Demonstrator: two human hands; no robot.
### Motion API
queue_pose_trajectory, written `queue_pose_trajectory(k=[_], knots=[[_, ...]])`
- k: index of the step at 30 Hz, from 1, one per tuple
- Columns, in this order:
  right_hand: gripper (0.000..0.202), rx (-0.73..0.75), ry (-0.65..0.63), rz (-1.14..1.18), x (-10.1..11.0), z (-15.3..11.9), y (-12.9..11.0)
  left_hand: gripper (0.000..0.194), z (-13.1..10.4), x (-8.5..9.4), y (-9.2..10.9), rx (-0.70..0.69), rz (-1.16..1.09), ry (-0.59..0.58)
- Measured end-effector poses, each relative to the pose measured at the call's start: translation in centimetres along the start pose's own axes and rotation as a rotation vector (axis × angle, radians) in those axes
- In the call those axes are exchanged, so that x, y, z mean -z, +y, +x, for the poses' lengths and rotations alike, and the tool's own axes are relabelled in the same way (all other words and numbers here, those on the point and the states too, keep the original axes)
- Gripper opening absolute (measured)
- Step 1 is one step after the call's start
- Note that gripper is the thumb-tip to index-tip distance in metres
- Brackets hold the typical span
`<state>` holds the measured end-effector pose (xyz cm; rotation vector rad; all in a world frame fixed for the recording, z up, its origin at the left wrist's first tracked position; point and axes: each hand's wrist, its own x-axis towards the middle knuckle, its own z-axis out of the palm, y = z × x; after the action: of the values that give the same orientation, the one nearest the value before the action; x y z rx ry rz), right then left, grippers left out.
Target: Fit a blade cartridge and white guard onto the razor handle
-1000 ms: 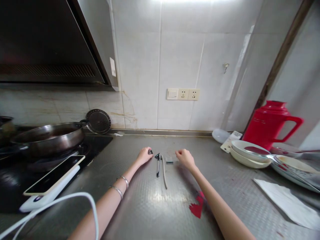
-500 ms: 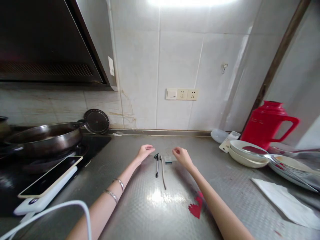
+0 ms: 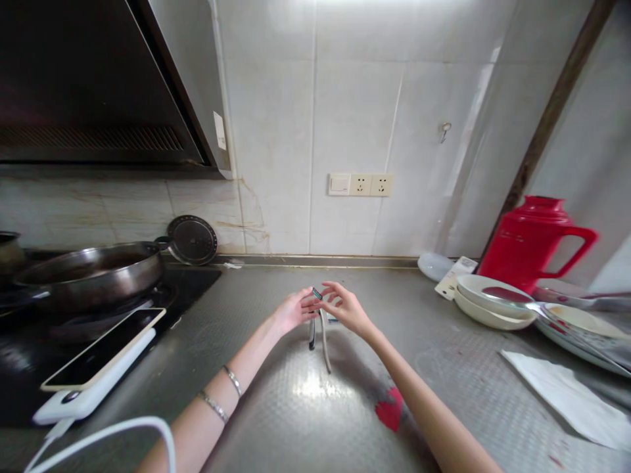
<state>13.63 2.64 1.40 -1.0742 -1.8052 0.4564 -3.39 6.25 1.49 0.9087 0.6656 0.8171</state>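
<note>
Above the middle of the metal counter (image 3: 266,407), my left hand (image 3: 294,311) and my right hand (image 3: 344,307) meet at a small dark green object (image 3: 317,293). It looks like the razor head seen earlier, pinched between the fingers of both hands. Beneath them lie a dark handle-like stick (image 3: 312,336) and a thin beige, slightly curved strip (image 3: 326,348). A small clear packet (image 3: 332,318) with a blue edge is partly hidden behind my right hand. Two silver bracelets circle my left forearm.
On the left, a phone (image 3: 106,348) rests on a white power bank beside a pan (image 3: 98,272) on the hob. A red thermos (image 3: 530,243), stacked bowls (image 3: 488,318) and a white paper (image 3: 562,394) are on the right. A red patch (image 3: 389,410) marks the counter near my right forearm.
Both hands have moved inward and come together. The small dark green object, earlier on the counter, is now raised between the fingers.
</note>
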Motion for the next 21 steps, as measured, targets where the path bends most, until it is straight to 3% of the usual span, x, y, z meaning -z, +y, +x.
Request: queue_pose_trajectory(k=[15, 21], knots=[[0.032, -0.048, -0.03, 0.072, -0.03, 0.13, 0.23, 0.029, -0.36, -0.31, -0.87, 0.051, 0.074, -0.069], [0.029, -0.062, 0.029, 0.074, 0.11, 0.23, 0.31, 0.034, -0.44, -0.41, -0.76, 0.099, 0.127, -0.049]])
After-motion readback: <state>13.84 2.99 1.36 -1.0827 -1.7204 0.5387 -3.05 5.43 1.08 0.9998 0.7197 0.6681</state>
